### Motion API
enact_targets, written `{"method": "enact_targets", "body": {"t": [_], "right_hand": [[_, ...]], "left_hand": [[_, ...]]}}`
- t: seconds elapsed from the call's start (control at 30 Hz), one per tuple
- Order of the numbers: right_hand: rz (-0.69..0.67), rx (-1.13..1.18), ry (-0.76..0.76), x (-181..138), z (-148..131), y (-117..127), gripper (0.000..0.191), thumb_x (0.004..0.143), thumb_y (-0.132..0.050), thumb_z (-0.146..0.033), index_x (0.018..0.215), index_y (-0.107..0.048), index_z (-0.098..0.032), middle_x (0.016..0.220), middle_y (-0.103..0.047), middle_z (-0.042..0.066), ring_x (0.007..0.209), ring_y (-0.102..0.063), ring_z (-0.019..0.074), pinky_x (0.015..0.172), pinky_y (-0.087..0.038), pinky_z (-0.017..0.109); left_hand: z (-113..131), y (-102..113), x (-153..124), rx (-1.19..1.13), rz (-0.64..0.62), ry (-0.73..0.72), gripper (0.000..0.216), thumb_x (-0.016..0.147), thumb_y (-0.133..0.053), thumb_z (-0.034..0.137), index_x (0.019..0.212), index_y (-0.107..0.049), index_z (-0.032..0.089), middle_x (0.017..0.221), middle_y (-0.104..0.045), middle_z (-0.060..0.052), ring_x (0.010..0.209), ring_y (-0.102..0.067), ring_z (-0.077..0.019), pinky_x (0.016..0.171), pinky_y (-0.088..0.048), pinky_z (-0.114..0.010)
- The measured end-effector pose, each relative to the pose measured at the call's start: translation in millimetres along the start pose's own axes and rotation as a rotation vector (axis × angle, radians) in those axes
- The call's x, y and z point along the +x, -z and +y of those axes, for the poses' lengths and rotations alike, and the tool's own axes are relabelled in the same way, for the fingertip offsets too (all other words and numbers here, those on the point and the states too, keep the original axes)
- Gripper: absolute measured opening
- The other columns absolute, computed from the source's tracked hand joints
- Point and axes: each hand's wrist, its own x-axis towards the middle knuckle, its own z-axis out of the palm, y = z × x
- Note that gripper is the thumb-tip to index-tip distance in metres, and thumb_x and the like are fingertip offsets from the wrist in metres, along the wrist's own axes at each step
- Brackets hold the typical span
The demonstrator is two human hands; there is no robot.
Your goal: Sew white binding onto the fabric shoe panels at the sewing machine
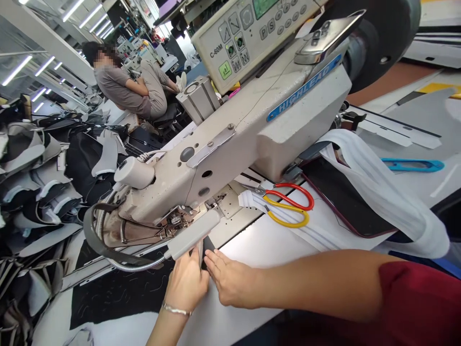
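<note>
My left hand [185, 278], with a silver bracelet at the wrist, is closed on a dark fabric piece [209, 247] with a grey edge. Its fingertips are partly hidden behind the pale sewing machine lamp [194, 235]. Close beside it, my right hand [232, 278] lies with fingers stretched out, the tips touching the same piece. Just beyond both hands is the needle area of a HIGHLEAD sewing machine [230, 139]. The piece's far part is hidden by the lamp and machine head.
Red-and-yellow-handled scissors [293, 204] lie on a white strip right of the needle plate. A phone-like dark slab [345, 202], a white band [389, 192] and a blue thread snipper [414, 165] are farther right. Black fabric [122, 288] lies left. A person [126, 86] sits beyond stacked pieces [39, 182].
</note>
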Motion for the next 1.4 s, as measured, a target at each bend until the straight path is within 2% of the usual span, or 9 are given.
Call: {"method": "enact_targets", "body": {"t": [0.07, 0.2, 0.3, 0.5, 0.8, 1.0, 1.13, 1.27, 1.4], "right_hand": [[0.001, 0.009, -0.022, 0.1, -2.7, -5.6, 0.044, 0.077, -0.047, -0.024, 0.109, -0.055, 0.004, 0.119, -0.047, 0.025, 0.115, -0.038, 0.0357, 0.096, -0.034, 0.045], [-0.021, 0.023, -0.026, 1.4, -5.7, -8.5, 0.047, 0.079, -0.046, -0.027, 0.110, -0.054, 0.007, 0.118, -0.046, 0.027, 0.114, -0.039, 0.0356, 0.096, -0.033, 0.046], [-0.027, 0.018, -0.008, 2.3, -5.8, -5.4, 0.040, 0.079, -0.048, -0.029, 0.103, -0.060, 0.002, 0.115, -0.048, 0.028, 0.111, -0.043, 0.0356, 0.095, -0.032, 0.049], [-0.051, -0.045, 0.049, 4.4, -8.0, -0.5, 0.030, 0.073, -0.057, -0.029, 0.090, -0.066, -0.006, 0.104, -0.055, 0.027, 0.103, -0.048, 0.0383, 0.092, -0.029, 0.057], [-0.135, -0.056, 0.056, 21.9, 3.6, -3.9, 0.021, 0.071, -0.061, -0.027, 0.081, -0.068, -0.010, 0.101, -0.058, 0.024, 0.101, -0.050, 0.0371, 0.091, -0.031, 0.055], [-0.175, -0.011, 0.007, 40.4, 20.0, -5.7, 0.021, 0.076, -0.057, -0.025, 0.086, -0.066, -0.008, 0.103, -0.056, 0.024, 0.105, -0.046, 0.0353, 0.092, -0.029, 0.057], [-0.176, -0.019, -0.036, 42.7, 16.8, -7.1, 0.025, 0.080, -0.051, -0.024, 0.092, -0.064, -0.006, 0.110, -0.052, 0.025, 0.110, -0.043, 0.0334, 0.096, -0.026, 0.054], [-0.148, -0.056, -0.078, 34.5, -2.2, -9.0, 0.036, 0.078, -0.053, -0.025, 0.101, -0.059, 0.002, 0.112, -0.048, 0.030, 0.110, -0.044, 0.0358, 0.096, -0.028, 0.054], [-0.199, -0.032, -0.091, 29.0, -17.1, -9.4, 0.041, 0.070, -0.060, -0.025, 0.101, -0.060, 0.001, 0.113, -0.049, 0.029, 0.108, -0.044, 0.0372, 0.097, -0.027, 0.056]], "left_hand": [[-2.5, -2.8, -10.1, -0.003, 0.086, -0.047, 0.031, 0.069, -0.039, 0.012, 0.089, -0.062, 0.013, 0.111, -0.056, -0.013, 0.098, -0.056, -0.0230, 0.082, -0.049, -0.033], [-2.5, -11.4, -17.3, -0.041, 0.409, -0.174, 0.030, 0.076, -0.034, 0.013, 0.087, -0.062, 0.013, 0.098, -0.063, -0.011, 0.090, -0.060, -0.0195, 0.078, -0.051, -0.031], [2.2, -14.2, -16.3, -0.070, 0.496, -0.218, 0.029, 0.078, -0.035, 0.014, 0.089, -0.062, 0.012, 0.094, -0.064, -0.009, 0.086, -0.061, -0.0175, 0.074, -0.053, -0.028], [11.9, -22.7, -15.0, -0.121, 0.513, -0.189, 0.029, 0.078, -0.034, 0.013, 0.085, -0.062, 0.011, 0.089, -0.066, -0.009, 0.080, -0.062, -0.0176, 0.071, -0.054, -0.028], [-3.8, -19.8, 8.7, -0.233, 0.266, -0.090, 0.036, 0.072, -0.034, 0.011, 0.092, -0.063, 0.014, 0.094, -0.066, -0.008, 0.087, -0.061, -0.0184, 0.081, -0.050, -0.032], [-8.7, -16.6, 30.2, -0.150, 0.190, 0.034, 0.034, 0.072, -0.036, 0.012, 0.091, -0.064, 0.014, 0.097, -0.065, -0.010, 0.097, -0.057, -0.0229, 0.089, -0.044, -0.037], [-10.4, -16.8, 28.7, -0.121, 0.181, 0.053, 0.034, 0.073, -0.037, 0.012, 0.094, -0.063, 0.014, 0.095, -0.065, -0.010, 0.095, -0.057, -0.0225, 0.087, -0.045, -0.035], [-11.5, -20.0, 8.6, -0.076, 0.264, 0.065, 0.045, 0.065, -0.040, 0.004, 0.104, -0.059, 0.017, 0.097, -0.060, -0.009, 0.094, -0.055, -0.0224, 0.083, -0.047, -0.034], [-11.5, -28.5, -8.4, -0.092, 0.470, -0.030, 0.035, 0.077, -0.038, 0.007, 0.102, -0.060, 0.019, 0.089, -0.059, -0.008, 0.090, -0.054, -0.0202, 0.081, -0.047, -0.032]]}}
